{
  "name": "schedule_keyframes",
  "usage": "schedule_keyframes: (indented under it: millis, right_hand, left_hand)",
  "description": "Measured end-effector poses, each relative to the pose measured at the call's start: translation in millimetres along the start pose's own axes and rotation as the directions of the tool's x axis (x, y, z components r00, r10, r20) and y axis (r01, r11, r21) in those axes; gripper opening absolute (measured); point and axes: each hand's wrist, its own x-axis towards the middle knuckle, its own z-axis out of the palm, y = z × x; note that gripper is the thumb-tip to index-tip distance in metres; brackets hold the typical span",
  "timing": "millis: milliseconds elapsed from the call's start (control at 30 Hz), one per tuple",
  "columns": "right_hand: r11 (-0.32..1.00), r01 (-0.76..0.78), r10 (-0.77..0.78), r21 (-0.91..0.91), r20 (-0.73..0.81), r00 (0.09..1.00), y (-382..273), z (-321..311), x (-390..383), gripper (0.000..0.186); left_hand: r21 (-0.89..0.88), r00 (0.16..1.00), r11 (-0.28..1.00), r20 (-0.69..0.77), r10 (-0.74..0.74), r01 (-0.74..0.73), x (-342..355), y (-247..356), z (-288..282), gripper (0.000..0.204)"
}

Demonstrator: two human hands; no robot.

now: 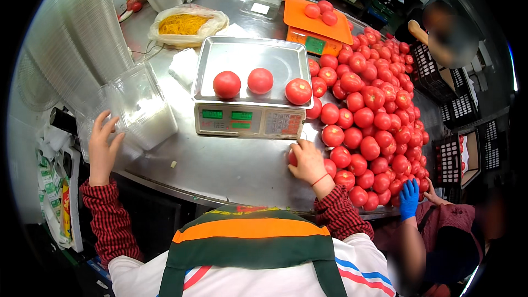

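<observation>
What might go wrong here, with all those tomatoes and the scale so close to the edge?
The tomato at the tray's right rim sits near the edge of the scale tray and may roll off. The tomato pile reaches the table's edge, so the right hand, which covers one tomato, could knock neighbours to the floor. The left hand at the clear plastic containers might tip that stack.

**One head camera, looking down over the surface**

Only one view is given. It is taken from the person's head and is pointed forward and steeply down at the metal surface [231, 165]. The person's chest and forearms are seen close at the lower edge. The scale [250, 118] is seen near the centre. Straight edges are bent toward the dark round rim.
</observation>
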Motion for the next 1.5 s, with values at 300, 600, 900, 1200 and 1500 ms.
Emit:
schedule_keyframes:
  millis: [300,600,900,1200,1500]
  right_hand:
    - [0.972,-0.137,0.110,-0.192,-0.142,0.984,28,-3,1,0.049]
    - [0.962,-0.207,0.205,-0.177,-0.030,0.978,26,-4,4,0.051]
    - [0.591,0.207,-0.114,0.780,-0.174,0.978,-68,-28,-1,0.073]
    - [0.042,-0.120,0.451,0.992,0.088,0.888,-48,38,-11,0.019]
    - [-0.007,-0.041,0.402,0.999,0.041,0.915,-11,50,-39,0.013]
  left_hand:
    - [-0.085,0.970,0.995,0.241,-0.029,0.051,-5,-37,-45,0.016]
    - [0.410,0.952,0.876,-0.051,0.300,-0.254,-2,0,-40,0.014]
    - [0.151,0.812,0.858,-0.275,0.514,-0.492,-12,115,25,0.015]
    - [-0.714,0.957,0.670,0.001,0.290,-0.202,-54,151,179,0.020]
    - [-0.349,0.553,0.490,0.106,-0.826,0.799,174,34,285,0.119]
